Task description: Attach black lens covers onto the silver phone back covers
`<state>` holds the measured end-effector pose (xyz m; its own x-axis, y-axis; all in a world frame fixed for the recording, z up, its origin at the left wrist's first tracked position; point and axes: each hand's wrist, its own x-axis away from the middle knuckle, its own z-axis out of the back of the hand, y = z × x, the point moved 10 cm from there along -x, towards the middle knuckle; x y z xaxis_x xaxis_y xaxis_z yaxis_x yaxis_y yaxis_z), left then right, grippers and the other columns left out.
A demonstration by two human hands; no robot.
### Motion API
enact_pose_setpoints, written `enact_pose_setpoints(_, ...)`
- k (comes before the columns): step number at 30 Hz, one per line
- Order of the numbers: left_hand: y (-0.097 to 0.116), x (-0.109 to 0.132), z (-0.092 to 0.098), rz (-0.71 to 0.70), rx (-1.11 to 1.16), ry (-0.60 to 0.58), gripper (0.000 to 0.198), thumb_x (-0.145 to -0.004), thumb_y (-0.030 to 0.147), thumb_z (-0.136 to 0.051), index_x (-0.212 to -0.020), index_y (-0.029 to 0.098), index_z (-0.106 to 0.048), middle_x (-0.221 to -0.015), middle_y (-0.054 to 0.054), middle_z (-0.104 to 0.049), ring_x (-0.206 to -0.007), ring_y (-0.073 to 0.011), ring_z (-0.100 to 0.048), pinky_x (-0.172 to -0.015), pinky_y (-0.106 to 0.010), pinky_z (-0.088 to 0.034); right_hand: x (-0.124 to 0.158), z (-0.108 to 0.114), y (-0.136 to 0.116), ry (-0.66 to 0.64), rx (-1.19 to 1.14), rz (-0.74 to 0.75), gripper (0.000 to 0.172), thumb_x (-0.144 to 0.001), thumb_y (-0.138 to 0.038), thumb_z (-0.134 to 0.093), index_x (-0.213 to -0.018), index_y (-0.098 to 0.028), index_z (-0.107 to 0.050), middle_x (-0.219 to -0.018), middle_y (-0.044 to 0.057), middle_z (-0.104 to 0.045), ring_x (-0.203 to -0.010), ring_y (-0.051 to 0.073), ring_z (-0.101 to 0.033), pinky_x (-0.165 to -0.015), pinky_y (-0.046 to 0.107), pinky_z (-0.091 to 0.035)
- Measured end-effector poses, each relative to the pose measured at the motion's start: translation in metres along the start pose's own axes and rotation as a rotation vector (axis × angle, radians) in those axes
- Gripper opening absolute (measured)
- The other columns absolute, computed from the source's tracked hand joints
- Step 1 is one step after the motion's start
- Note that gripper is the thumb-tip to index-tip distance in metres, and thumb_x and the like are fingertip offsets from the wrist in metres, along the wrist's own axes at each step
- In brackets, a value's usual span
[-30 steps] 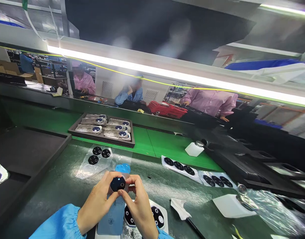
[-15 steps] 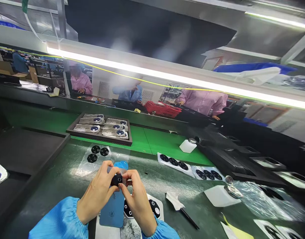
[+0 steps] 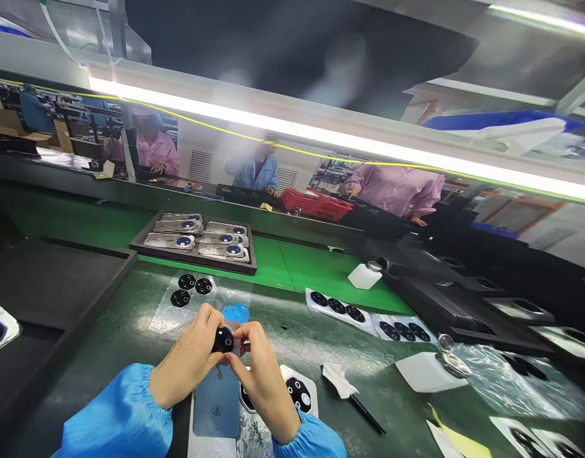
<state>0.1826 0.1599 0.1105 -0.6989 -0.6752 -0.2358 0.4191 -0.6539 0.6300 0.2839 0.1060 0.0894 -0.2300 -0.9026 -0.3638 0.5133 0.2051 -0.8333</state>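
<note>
My left hand (image 3: 190, 362) and my right hand (image 3: 261, 378) meet low in the middle, both pinched on a small round black camera-lens piece (image 3: 223, 339). Right under it lies a blue phone back cover (image 3: 218, 401), flat on the green mat; the lens piece sits at its upper end. Under my right hand lies a white sheet with black lens pieces (image 3: 299, 391). Both sleeves are blue.
A dark tray (image 3: 142, 245) of silver covers stands on the green belt. Clear sheets with black lens pieces (image 3: 187, 292) and white strips of them (image 3: 337, 306) lie on the mat. White bottles (image 3: 363, 275) (image 3: 423, 371), a swab (image 3: 349, 388), black trays right. People work across the line.
The hands have drawn slightly closer together on the lens piece and pressed it down toward the cover's top. The view has shifted a little.
</note>
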Motion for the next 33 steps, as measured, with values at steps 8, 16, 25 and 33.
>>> enact_pose_setpoints(8, -0.005, 0.001, -0.006, 0.028, -0.01, 0.002, 0.04, -0.072, -0.006, -0.053, -0.094, 0.024, -0.037, -0.103, -0.001, -0.043, -0.094, -0.0204, -0.052, -0.078, -0.035, -0.047, 0.0, -0.006, 0.008, -0.017, 0.01, -0.001, 0.025, -0.078, -0.008, -0.056, -0.097, -0.023, -0.051, -0.098, 0.004, -0.056, -0.086, 0.02, -0.056, -0.077, 0.034, -0.049)
enact_pose_setpoints(16, -0.006, 0.001, -0.009, 0.039, 0.011, -0.015, 0.036, -0.073, -0.003, -0.051, -0.092, 0.024, -0.035, -0.102, -0.001, -0.042, -0.095, -0.0206, -0.051, -0.081, -0.037, -0.048, -0.001, -0.007, 0.009, -0.022, 0.017, 0.017, 0.024, -0.078, -0.008, -0.056, -0.095, -0.023, -0.05, -0.097, 0.003, -0.056, -0.085, 0.02, -0.057, -0.075, 0.033, -0.049)
enact_pose_setpoints(25, -0.008, 0.001, -0.01, 0.029, 0.025, -0.021, 0.039, -0.071, -0.005, -0.051, -0.091, 0.024, -0.034, -0.1, 0.0, -0.042, -0.092, -0.0198, -0.05, -0.079, -0.035, -0.046, -0.002, -0.01, 0.009, -0.032, 0.016, 0.034, 0.025, -0.077, -0.007, -0.055, -0.094, -0.024, -0.048, -0.095, 0.002, -0.055, -0.083, 0.019, -0.056, -0.073, 0.031, -0.048)
enact_pose_setpoints(33, -0.009, 0.001, -0.011, 0.022, 0.045, -0.022, 0.04, -0.071, -0.006, -0.051, -0.09, 0.024, -0.033, -0.098, 0.0, -0.042, -0.092, -0.0201, -0.048, -0.078, -0.034, -0.044, -0.001, -0.012, 0.008, -0.037, 0.01, 0.028, 0.024, -0.075, -0.006, -0.052, -0.09, -0.024, -0.047, -0.094, 0.002, -0.054, -0.083, 0.019, -0.056, -0.073, 0.031, -0.048)
